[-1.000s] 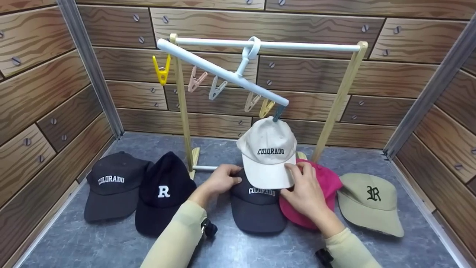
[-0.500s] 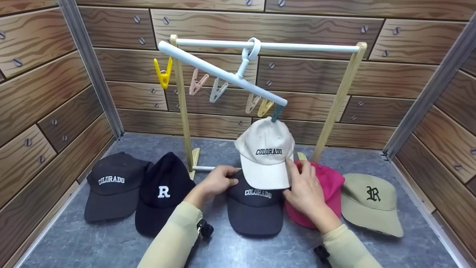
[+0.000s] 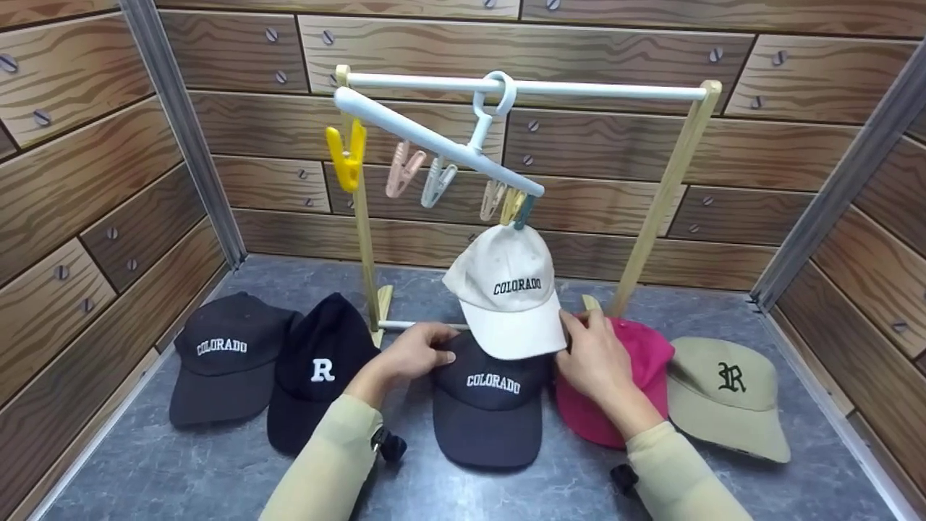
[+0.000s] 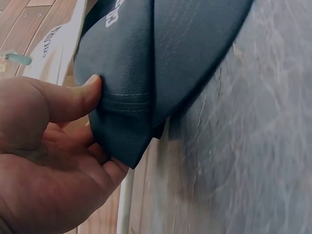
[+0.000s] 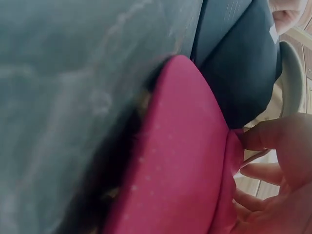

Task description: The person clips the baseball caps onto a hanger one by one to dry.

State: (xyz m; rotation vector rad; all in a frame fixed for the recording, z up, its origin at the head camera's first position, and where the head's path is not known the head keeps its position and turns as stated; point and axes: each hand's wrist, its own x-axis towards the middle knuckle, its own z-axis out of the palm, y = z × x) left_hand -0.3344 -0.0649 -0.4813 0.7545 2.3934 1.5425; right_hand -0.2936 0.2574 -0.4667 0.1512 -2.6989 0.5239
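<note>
My left hand (image 3: 412, 354) pinches the left side of a dark COLORADO cap (image 3: 488, 427); the left wrist view shows the thumb on the cap's fabric (image 4: 122, 83) and fingers behind. That cap lies at front centre, beneath a white COLORADO cap (image 3: 506, 289) hanging by its top from a dark teal clothespin (image 3: 524, 213). My right hand (image 3: 597, 354) is beside the white brim, over the pink cap (image 3: 640, 362). In the right wrist view its thumb and fingers stand apart right at the pink cap's (image 5: 180, 161) edge.
The white clip hanger (image 3: 441, 145) hangs tilted from the rack's rail (image 3: 608, 89), its other clothespins bare. At left lie another dark COLORADO cap (image 3: 224, 354) and a navy R cap (image 3: 322, 362). An olive cap (image 3: 731, 391) lies right of the pink one.
The dark cap has shifted left and slightly toward the front with my left hand, away from the pink cap. The hanger has turned, and the white cap has swung left, clear of my right fingers.
</note>
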